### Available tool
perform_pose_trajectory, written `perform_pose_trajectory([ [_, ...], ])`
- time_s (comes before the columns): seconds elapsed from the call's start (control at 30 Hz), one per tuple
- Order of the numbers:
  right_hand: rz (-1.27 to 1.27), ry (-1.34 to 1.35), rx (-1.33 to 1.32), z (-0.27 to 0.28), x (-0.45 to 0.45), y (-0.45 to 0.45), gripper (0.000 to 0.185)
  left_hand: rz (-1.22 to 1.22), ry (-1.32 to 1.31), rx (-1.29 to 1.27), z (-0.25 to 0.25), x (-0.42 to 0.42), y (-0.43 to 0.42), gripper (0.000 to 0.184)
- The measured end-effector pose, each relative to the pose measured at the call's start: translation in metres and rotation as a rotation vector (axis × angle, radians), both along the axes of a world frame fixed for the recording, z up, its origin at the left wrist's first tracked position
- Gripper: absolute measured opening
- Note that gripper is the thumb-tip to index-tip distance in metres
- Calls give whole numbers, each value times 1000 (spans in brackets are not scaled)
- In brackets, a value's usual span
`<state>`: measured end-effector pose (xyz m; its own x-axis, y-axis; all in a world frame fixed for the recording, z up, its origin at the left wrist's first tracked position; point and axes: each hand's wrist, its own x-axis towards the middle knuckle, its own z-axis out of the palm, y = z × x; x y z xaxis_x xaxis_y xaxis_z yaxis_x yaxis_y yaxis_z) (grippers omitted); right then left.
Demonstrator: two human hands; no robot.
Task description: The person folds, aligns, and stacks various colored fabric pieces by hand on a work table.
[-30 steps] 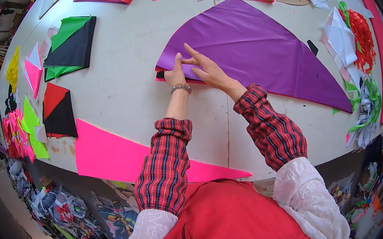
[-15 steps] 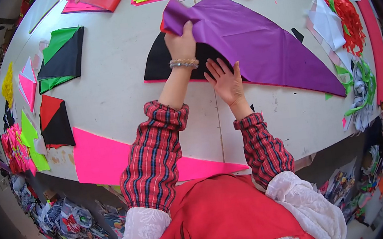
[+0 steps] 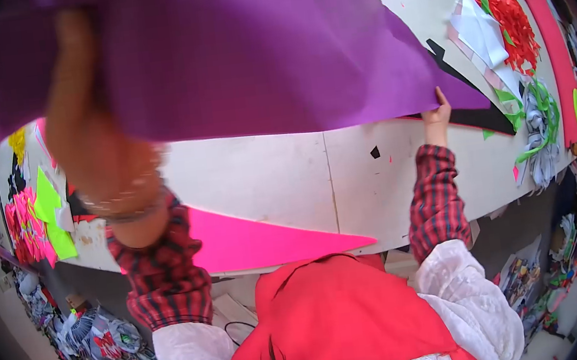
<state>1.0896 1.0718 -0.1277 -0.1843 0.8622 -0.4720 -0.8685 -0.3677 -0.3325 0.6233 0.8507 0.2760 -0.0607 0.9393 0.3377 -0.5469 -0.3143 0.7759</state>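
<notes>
A large purple fabric panel is lifted off the table and spans most of the upper view. My left hand, raised close to the camera and blurred, grips the panel near its left end. With fingers pinched on the lower edge, my right hand holds the same panel towards its pointed right end. Beneath that end, the tip of a black fabric piece shows on the table; the purple cloth hides the rest. A bright pink pointed fabric piece lies at the table's near edge.
Red shredded strips, white fabric pieces and grey-green scraps lie on the right. Pink strips and a lime piece lie left. A small black scrap sits on the white table.
My left hand has raised the purple panel up and leftwards, close to the camera. My right hand, open before, has moved right and now pinches the panel's edge.
</notes>
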Motion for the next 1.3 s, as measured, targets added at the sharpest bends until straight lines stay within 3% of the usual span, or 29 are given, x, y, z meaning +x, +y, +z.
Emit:
perform_pose_trajectory([
  [0.17, -75, -108, 30, 37, 57, 32, 16, 443, -118, -154, 25, -71, -54, 31],
  [0.23, -169, -208, 133, 72, 75, 21, 16, 837, -23, -268, -8, -138, -72, 31],
  [0.3, -265, -339, 219, 102, 86, -1, 16, 949, -39, -340, -38, -156, -83, 23],
  [0.47, -328, -600, 360, 150, 77, -69, 16, 935, -66, -380, -118, -212, -112, 23],
  [0.57, -282, -698, 374, 151, 59, -117, 17, 849, -45, -416, -161, -235, -134, 22],
  [0.73, -193, -735, 179, 86, 62, -202, 17, 825, -114, -513, -259, -239, -229, 21],
  [0.8, -128, -676, 26, 43, 73, -231, 21, 822, -167, -743, -307, -228, -265, 22],
  [0.9, -152, -723, 3, 7, 74, -257, 24, 840, -217, -951, -358, -222, -292, 23],
  [0.97, -321, -794, 3, 2, 70, -261, 24, 926, -332, -1199, -380, -215, -301, 24],
  [1.0, -385, -823, -1, 2, 70, -261, 25, 950, -331, -1202, -395, -218, -303, 24],
  [1.07, -417, -936, -5, 7, 82, -257, 29, 734, -436, -1004, -411, -229, -311, 24],
  [1.17, -394, -1303, 3, 11, 101, -247, 34, 831, -135, -975, -366, -206, -297, 34],
  [1.23, -326, -1704, 52, 18, 95, -246, 38, 1313, 476, -896, -317, -170, -308, 40],
  [1.3, -145, -1869, 271, 32, 65, -262, 43, 1818, 951, -826, -310, -140, -368, 47],
])
